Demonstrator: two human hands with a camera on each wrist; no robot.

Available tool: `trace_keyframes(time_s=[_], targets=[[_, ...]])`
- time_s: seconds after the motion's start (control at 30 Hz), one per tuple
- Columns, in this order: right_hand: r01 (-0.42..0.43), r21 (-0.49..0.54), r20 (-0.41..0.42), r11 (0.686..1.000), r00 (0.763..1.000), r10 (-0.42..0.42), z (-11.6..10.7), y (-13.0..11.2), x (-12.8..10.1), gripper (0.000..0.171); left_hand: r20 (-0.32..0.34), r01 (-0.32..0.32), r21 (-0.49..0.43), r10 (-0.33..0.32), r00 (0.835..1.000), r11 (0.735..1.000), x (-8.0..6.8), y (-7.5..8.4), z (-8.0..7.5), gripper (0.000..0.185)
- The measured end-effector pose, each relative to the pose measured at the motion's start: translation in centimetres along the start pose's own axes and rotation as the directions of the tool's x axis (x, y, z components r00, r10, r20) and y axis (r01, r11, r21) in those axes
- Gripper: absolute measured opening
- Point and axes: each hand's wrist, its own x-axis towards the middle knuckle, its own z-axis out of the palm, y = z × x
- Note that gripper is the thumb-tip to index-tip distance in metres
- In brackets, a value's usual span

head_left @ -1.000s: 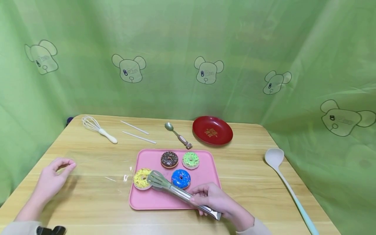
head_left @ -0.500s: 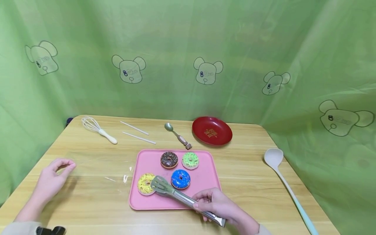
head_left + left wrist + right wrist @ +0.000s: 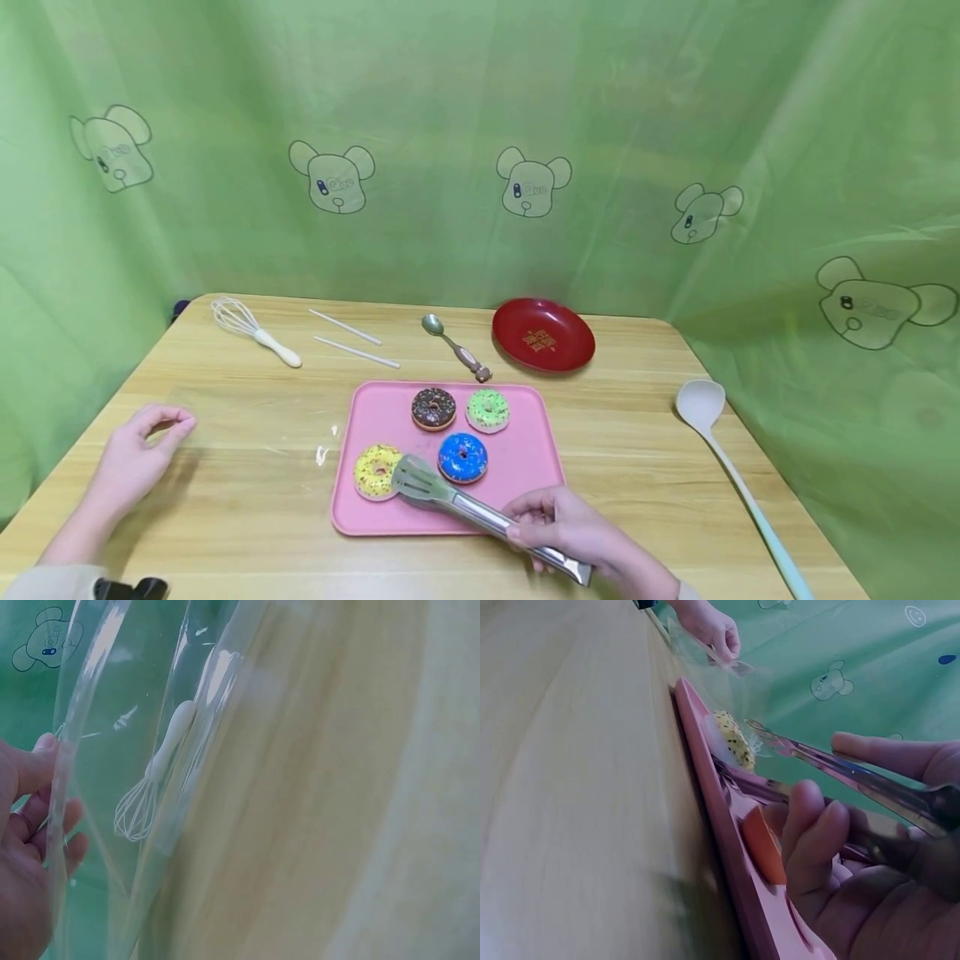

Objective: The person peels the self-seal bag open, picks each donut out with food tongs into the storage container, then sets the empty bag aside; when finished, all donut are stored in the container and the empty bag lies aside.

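Note:
My left hand (image 3: 142,450) pinches the edge of a clear plastic bag (image 3: 101,780), which stretches from the fingers toward the pink tray (image 3: 517,492) in the head view. In my right hand (image 3: 562,533) is a pair of metal tongs (image 3: 480,512), gripped along the arms. The right wrist view shows the tong arms standing apart. Their slotted tip lies beside the yellow doughnut (image 3: 372,472) on the tray, overlapping its right edge. A blue doughnut (image 3: 462,446), a chocolate doughnut (image 3: 424,410) and a green doughnut (image 3: 487,423) also sit on the tray.
Along the back lie a white whisk (image 3: 276,346), two thin white sticks (image 3: 356,352), a spoon (image 3: 463,357) and a red plate (image 3: 517,333). A long ladle (image 3: 742,483) lies at the right edge. A green curtain (image 3: 435,83) surrounds the table.
The yellow doughnut has shifted slightly right and nearer me on the tray. My right hand and the tongs have moved right and nearer, while my left hand has stayed almost still.

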Motion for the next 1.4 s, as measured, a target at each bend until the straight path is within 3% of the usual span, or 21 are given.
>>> trace_keyframes(time_s=[0.4, 0.73, 1.0, 1.4], targets=[[0.010, 0.025, 0.005, 1.000, 1.000, -0.010, -1.9, 0.1, -1.5, 0.038, 0.079, -0.006, 0.056, 0.002, 0.997, 0.998, 0.3, -0.3, 0.2, 0.021], [0.073, 0.092, 0.041, 0.993, 0.996, -0.077, -3.0, 0.3, -2.5, 0.035, 0.112, -0.068, 0.119, 0.055, 0.992, 0.990, 0.1, -0.6, 0.6, 0.010], [0.146, 0.071, -0.039, 0.987, 0.989, -0.143, -4.7, 0.6, -3.1, 0.037, 0.122, -0.062, 0.103, 0.049, 0.991, 0.993, 0.0, -0.9, 0.5, 0.009], [0.119, 0.009, -0.259, 0.993, 0.959, -0.112, -7.3, 1.0, -4.6, 0.046, 0.155, -0.039, 0.024, 0.035, 0.987, 0.999, -0.1, 0.5, -0.7, 0.032]])
